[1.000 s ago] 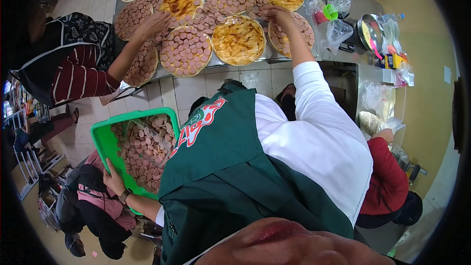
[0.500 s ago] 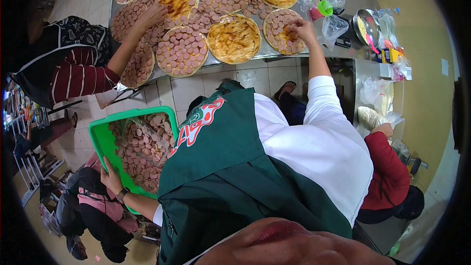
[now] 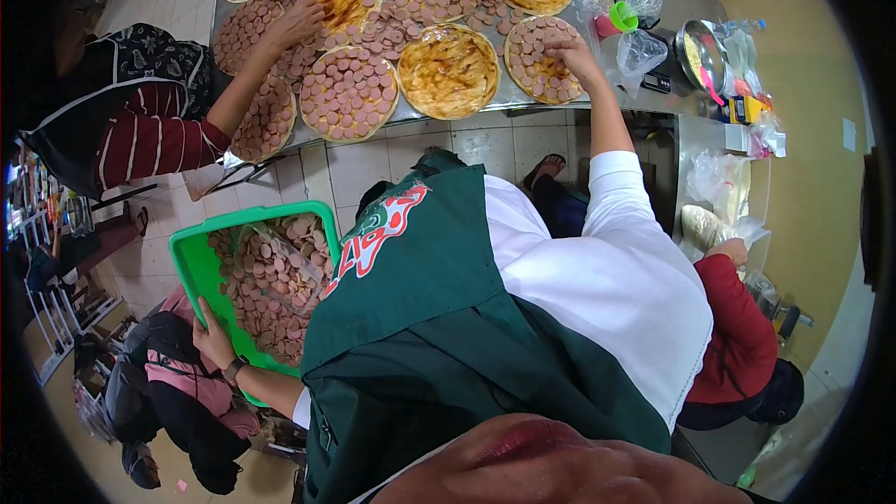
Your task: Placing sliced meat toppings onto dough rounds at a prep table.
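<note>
My left hand [image 3: 214, 340] grips the side wall of a green plastic bin [image 3: 322, 209], held at my left hip. Sausage slices [image 3: 271, 282] fill much of the bin, with a clear plastic bag lying among them. Over on the table, my right hand [image 3: 573, 58] is at a round pizza base [image 3: 534, 75] largely covered with sausage slices. Its fingers are bunched together at the topping; what they hold, if anything, is hidden. Just left of it lies a pizza base with only sauce [image 3: 448, 75], and beyond that a sausage-covered pizza [image 3: 348, 96].
A co-worker's hands [image 3: 297, 21] work over pizzas at the table's left. Loose slices lie between the bases. Plastic bags [image 3: 640, 52], a green cup [image 3: 623, 15], a scale [image 3: 657, 81] and a metal bowl [image 3: 707, 49] stand right. Another person in red [image 3: 737, 322] is close at my right.
My right hand has shifted slightly over the same pizza, its fingers still bunched. The co-worker's farther hand has come down and nearer to their other hand. My left hand and the bin stay put.
</note>
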`<state>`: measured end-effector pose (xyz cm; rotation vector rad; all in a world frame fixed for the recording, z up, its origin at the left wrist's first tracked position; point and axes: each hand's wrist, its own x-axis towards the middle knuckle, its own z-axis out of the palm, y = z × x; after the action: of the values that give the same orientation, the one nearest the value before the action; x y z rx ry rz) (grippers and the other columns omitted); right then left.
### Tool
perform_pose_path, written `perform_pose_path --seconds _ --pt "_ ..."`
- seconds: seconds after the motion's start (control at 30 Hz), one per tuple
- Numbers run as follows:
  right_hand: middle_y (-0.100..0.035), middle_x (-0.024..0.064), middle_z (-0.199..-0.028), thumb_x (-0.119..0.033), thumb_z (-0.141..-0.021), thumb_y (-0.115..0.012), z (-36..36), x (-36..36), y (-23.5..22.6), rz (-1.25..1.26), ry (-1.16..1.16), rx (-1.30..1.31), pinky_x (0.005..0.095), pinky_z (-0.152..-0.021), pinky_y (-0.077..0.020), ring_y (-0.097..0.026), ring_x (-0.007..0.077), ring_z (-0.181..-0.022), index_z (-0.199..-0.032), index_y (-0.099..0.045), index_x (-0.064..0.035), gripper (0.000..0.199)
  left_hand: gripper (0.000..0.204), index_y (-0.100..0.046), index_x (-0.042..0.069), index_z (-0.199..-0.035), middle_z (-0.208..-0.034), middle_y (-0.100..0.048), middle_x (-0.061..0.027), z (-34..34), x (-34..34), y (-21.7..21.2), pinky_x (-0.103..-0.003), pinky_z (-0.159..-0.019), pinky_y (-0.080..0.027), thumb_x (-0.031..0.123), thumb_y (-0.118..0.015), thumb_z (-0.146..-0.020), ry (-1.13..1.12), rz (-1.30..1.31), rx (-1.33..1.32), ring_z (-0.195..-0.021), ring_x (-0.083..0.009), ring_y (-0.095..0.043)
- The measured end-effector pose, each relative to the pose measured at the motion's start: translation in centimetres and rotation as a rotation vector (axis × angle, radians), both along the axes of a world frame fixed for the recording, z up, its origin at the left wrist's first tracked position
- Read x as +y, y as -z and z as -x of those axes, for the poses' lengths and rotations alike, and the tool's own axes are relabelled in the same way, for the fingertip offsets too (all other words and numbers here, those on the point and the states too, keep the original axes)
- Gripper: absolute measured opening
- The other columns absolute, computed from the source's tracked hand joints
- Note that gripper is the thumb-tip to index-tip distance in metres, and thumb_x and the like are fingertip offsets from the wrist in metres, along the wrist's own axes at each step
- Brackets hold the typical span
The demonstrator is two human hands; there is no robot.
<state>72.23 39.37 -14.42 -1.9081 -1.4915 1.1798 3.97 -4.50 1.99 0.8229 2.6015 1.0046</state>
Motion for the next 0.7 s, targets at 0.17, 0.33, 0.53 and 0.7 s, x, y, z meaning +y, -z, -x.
perform_pose_path --seconds 0.17,0.33,0.53,0.7 --pt "-0.069 0.0043 -0.087 -0.012 -0.079 -0.073 0.6 -1.6 0.5 -0.13 -0.153 -0.126 0.0256 -0.062 -0.0492 -0.062 0.0116 -0.072 -0.103 -0.068 -0.001 0.027 0.044 -0.066 -0.005 -0.088 -0.068 -0.06 0.0007 0.3 -0.4 0.0 -0.024 -0.052 -0.038 0.038 -0.06 -0.093 0.004 0.033 0.037 -0.058 -0.0061 -0.047" --pt "-0.068 0.0074 -0.082 -0.005 -0.074 -0.074 1.0 -1.9 2.0 -0.189 -0.147 -0.249 0.0285 -0.06 -0.0503 -0.063 0.0142 -0.065 -0.086 -0.068 -0.0013 0.014 0.044 -0.067 -0.005 -0.089 -0.068 -0.06 0.0005 0.3 0.2 -0.1 -0.024 -0.053 -0.038 0.038 -0.06 -0.094 0.033 0.065 0.064 -0.059 -0.0063 -0.047" --pt "-0.068 0.0124 -0.085 -0.007 -0.073 -0.07 2.1 -1.6 1.2 -0.363 -0.275 -0.561 0.0346 -0.07 -0.0509 -0.065 0.0241 -0.076 -0.085 -0.07 -0.0024 0.013 0.042 -0.068 -0.003 -0.09 -0.07 -0.062 0.0001 -0.1 0.5 -0.6 -0.023 -0.054 -0.039 0.038 -0.061 -0.093 -0.004 -0.007 -0.016 -0.061 -0.0049 -0.049" --pt "-0.069 0.0142 -0.091 -0.013 -0.076 -0.065 6.1 0.5 0.1 -0.399 -0.248 -0.509 0.0392 -0.074 -0.0497 -0.065 0.0307 -0.084 -0.092 -0.071 -0.0049 0.018 0.039 -0.068 -0.004 -0.096 -0.075 -0.065 -0.0019 1.2 -0.7 -0.2 -0.025 -0.059 -0.043 0.034 -0.06 -0.094 0.009 0.058 0.037 -0.065 -0.0073 -0.053"
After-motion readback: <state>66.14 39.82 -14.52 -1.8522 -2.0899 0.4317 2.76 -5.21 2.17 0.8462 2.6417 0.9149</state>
